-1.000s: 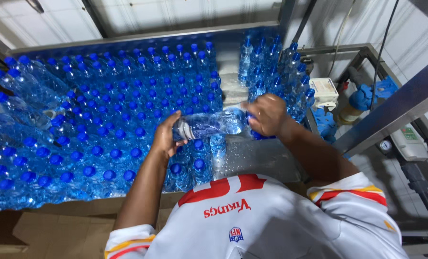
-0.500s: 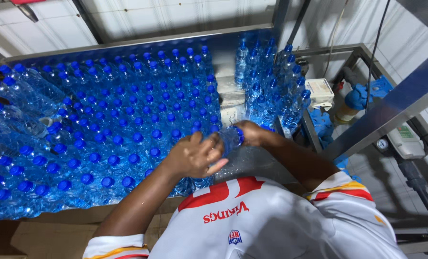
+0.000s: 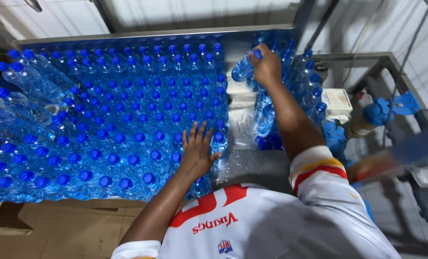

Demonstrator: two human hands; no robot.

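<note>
Your right hand (image 3: 266, 64) is closed around a clear water bottle (image 3: 244, 68) with a blue cap, holding it tilted at the far end of the bench (image 3: 252, 165), just above the cluster of bottles (image 3: 271, 115) standing on the right. Your left hand (image 3: 196, 151) lies flat, fingers spread, on the blue caps at the near right corner of the packed block of upright bottles (image 3: 113, 120) filling the left of the bench. Beyond the bench to the right: a white box (image 3: 336, 103), blue fittings (image 3: 379, 110).
</note>
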